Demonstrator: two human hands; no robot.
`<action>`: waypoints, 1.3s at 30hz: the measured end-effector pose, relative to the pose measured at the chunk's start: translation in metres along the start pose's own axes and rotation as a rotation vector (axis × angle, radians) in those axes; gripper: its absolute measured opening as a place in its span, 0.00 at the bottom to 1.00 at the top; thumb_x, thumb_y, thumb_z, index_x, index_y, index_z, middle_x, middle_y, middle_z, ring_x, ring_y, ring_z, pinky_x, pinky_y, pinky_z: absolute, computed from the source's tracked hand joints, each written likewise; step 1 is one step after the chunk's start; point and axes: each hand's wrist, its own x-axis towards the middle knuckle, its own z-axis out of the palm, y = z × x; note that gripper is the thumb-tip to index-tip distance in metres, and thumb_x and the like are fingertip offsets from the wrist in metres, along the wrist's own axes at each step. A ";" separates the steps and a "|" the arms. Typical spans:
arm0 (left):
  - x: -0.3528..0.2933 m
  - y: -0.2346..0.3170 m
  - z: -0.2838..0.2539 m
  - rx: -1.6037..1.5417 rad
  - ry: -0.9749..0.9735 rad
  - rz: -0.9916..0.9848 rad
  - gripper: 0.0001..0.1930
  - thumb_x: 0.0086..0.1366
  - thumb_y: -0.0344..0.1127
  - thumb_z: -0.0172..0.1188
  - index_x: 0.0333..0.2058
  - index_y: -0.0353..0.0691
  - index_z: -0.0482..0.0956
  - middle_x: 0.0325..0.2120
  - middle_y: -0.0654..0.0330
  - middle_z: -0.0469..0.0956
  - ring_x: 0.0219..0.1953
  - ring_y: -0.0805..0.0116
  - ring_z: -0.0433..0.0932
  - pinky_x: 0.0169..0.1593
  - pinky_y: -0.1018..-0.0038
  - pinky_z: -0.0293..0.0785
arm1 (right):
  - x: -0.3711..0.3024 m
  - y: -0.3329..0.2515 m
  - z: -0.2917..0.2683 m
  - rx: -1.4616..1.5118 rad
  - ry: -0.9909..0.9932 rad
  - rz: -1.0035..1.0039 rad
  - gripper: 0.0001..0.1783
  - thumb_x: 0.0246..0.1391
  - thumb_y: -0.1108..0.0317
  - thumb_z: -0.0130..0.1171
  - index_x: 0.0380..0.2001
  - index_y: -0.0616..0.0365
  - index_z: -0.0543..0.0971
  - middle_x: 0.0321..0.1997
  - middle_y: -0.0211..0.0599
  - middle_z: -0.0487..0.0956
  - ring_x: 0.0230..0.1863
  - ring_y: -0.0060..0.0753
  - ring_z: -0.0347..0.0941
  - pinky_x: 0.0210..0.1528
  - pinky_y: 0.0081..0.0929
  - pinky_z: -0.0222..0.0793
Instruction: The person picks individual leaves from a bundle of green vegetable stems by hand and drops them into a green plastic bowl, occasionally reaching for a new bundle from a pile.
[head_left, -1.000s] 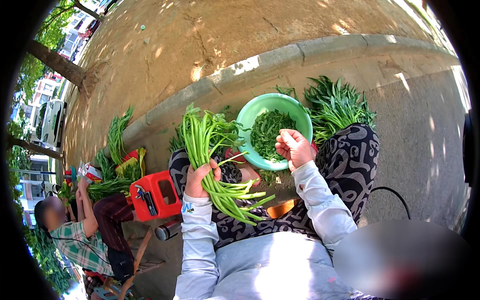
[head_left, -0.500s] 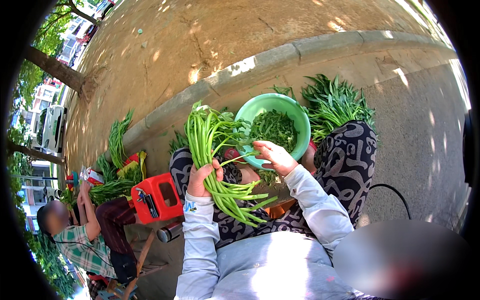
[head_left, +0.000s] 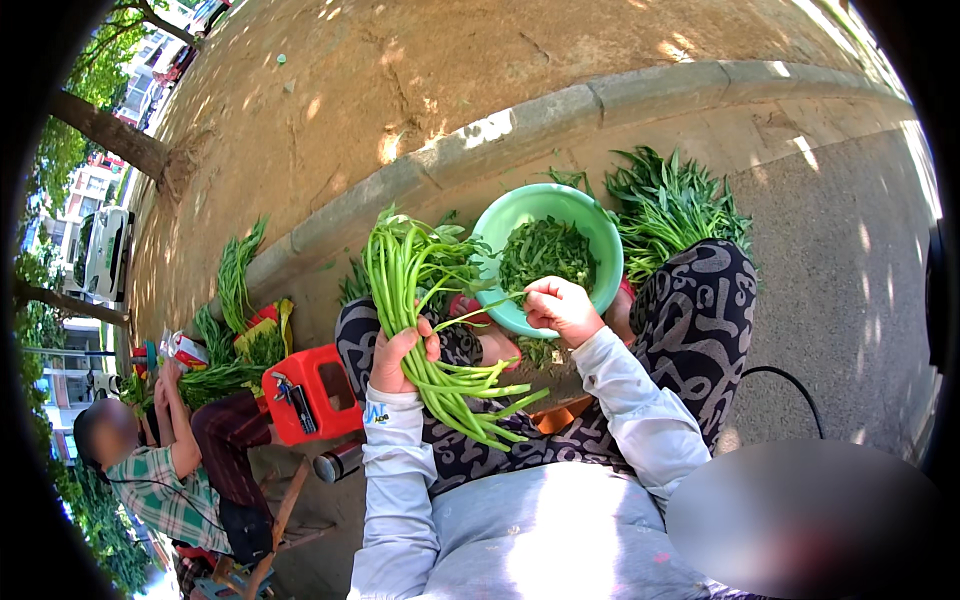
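1. A small packet (head_left: 186,349), white with red and a touch of blue, lies on the ground to the left of the red plastic crate (head_left: 310,393), just beside the heaped green stalks there. Its shape is roughly oblong and slightly crumpled; its print is too small to make out.
2. A small blue mark (head_left: 376,412) sits on the pale cuff just right of the red plastic crate.
3. No signs or screens show.

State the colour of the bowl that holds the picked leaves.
The bowl is light green, seen in the head view.
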 end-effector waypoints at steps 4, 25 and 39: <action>0.000 0.001 0.002 0.032 0.008 0.018 0.21 0.58 0.30 0.55 0.51 0.43 0.66 0.33 0.62 0.73 0.29 0.70 0.71 0.29 0.76 0.68 | -0.001 -0.004 0.000 0.257 -0.032 0.041 0.08 0.52 0.68 0.56 0.35 0.58 0.73 0.27 0.30 0.76 0.24 0.21 0.73 0.27 0.19 0.71; 0.009 -0.006 0.014 -0.152 -0.042 0.003 0.21 0.57 0.28 0.56 0.50 0.42 0.66 0.32 0.60 0.75 0.28 0.66 0.74 0.30 0.74 0.72 | -0.002 -0.006 0.020 -0.370 -0.171 -0.138 0.16 0.51 0.73 0.54 0.45 0.64 0.74 0.40 0.36 0.78 0.39 0.22 0.73 0.45 0.23 0.69; 0.010 -0.008 0.019 -0.126 -0.018 0.000 0.21 0.56 0.27 0.56 0.50 0.41 0.67 0.30 0.59 0.75 0.28 0.65 0.74 0.29 0.74 0.72 | -0.008 0.001 0.030 -0.331 -0.233 -0.141 0.06 0.50 0.74 0.56 0.33 0.62 0.74 0.29 0.28 0.75 0.30 0.15 0.70 0.34 0.16 0.67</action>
